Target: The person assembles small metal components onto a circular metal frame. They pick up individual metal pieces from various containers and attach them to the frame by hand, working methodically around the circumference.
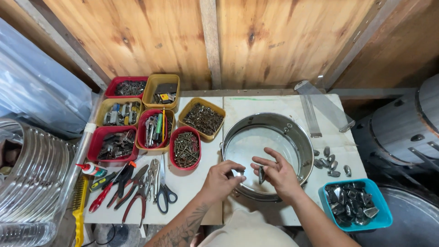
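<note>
My left hand (222, 178) and right hand (276, 173) sit close together over the near rim of the round metal shell (305, 137), which lies flat on the white table (196, 192). My left fingertips are pinched together at the rim; I cannot tell what, if anything, is between them. My right hand is half open, thumb and fingers holding a small dark metal lug (261, 174) upright, just beside my left fingertips. To the right of my right hand lie loose lugs (330, 163) on the table, and nearer me a blue tray (382, 219) holds more. Left of my left hand lie scissors (164, 192) and red-handled pliers (120, 190). Beyond them stand trays of screws (186, 149).
</note>
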